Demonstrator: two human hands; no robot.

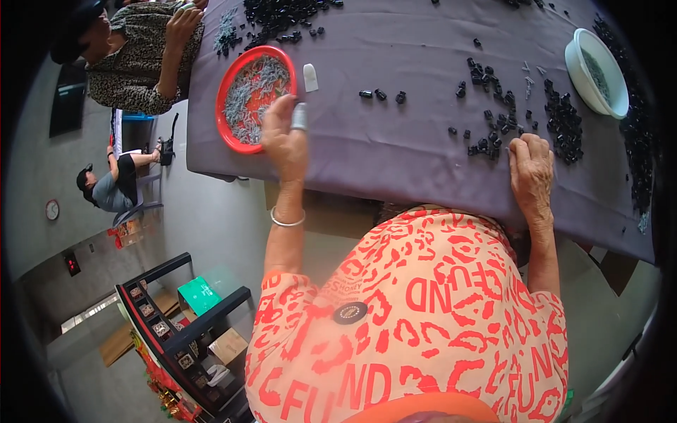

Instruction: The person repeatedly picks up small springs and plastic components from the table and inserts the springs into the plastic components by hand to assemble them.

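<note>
My left hand (285,141) reaches to the near right rim of a red bowl (227,84) full of small grey pieces; one finger wears a white cover, and the fingertips are over the pieces. A silver bangle sits on that wrist. My right hand (530,169) rests knuckles-up on the purple cloth (395,148) near the table's front edge, fingers curled under, right beside a scatter of small black pieces (493,134). Its fingertips are hidden.
A white bowl (598,70) stands at the far right, with more black pieces (564,123) beside it and a heap (278,17) at the far side. A small white object (310,77) lies by the red bowl. Another person (141,49) sits at the table's left end.
</note>
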